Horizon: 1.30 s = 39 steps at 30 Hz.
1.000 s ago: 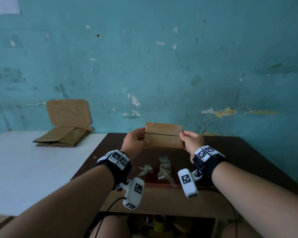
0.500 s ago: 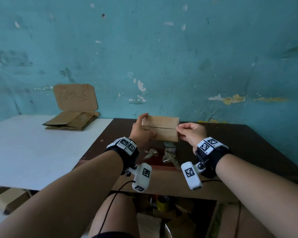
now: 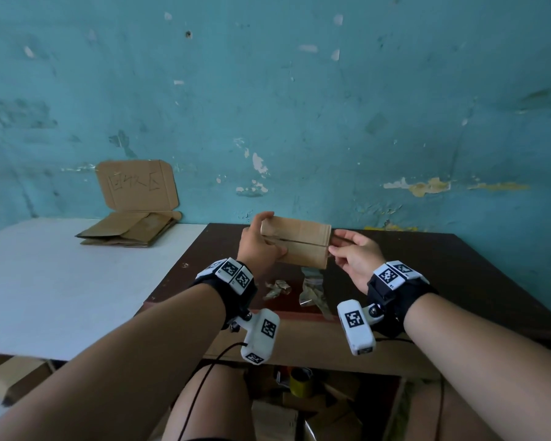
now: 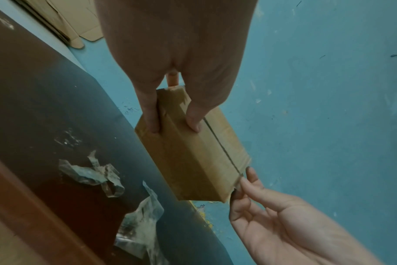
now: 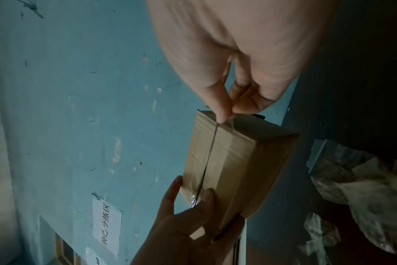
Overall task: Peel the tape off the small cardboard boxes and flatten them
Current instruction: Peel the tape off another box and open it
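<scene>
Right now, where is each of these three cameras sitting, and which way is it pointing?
Head: worn on the head, looking forward and down at the dark table; both forearms show.
Left wrist: looks along the left hand gripping the small cardboard box.
Right wrist: looks along the right hand pinching clear tape at the box's end.
Shared: all three show the box and both hands.

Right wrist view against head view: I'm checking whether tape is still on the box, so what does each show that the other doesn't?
Only the right wrist view shows glossy clear tape over the box's seam and the right hand's fingertips pinching at its end. Only the head view shows the flattened cardboard on the white table and the whole brown table. Both show the box held by the left hand and right hand, above peeled tape scraps.
</scene>
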### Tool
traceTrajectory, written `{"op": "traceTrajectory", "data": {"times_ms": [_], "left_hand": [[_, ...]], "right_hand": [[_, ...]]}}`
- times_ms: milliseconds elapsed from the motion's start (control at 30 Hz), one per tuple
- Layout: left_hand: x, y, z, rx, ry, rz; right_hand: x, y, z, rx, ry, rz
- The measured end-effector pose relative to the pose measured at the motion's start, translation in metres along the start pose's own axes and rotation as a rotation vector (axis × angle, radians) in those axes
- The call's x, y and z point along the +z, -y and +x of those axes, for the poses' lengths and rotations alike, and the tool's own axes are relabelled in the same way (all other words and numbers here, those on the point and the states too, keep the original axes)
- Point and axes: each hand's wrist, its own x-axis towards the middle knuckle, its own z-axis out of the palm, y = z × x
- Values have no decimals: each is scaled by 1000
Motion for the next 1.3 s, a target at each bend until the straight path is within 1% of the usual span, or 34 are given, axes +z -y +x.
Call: {"op": "traceTrajectory", "data": {"times_ms": [133,300,500,600,767,1100,1167,1300], "left_hand": [[3,-7,-2,-15,-31,19],[3,-11,-4,-54,-79,-7],[3,-15,-6,-11,-92,44],[2,-16,-7,22,-81,72],[3,-16,-8,38,-81,102],[7,-19,-6,-12,-121,61],[8,-19,-6,-16,-129,66],[12,-22,-7,-9,-175,55]], "right_hand": [[-2,0,0,-20,-38,-41],[-4,8,-4,-40,-44,-49],[-5,10,-3,-21,-72,-127],[-7,7,-2,-20,-85,-227],[-2,7,-5,-49,-108,-297],[9,13,-13,-198,-32,-500],[10,12,-13,-192,-25,-505],[12,11,-15,-134,-5,-464]]}}
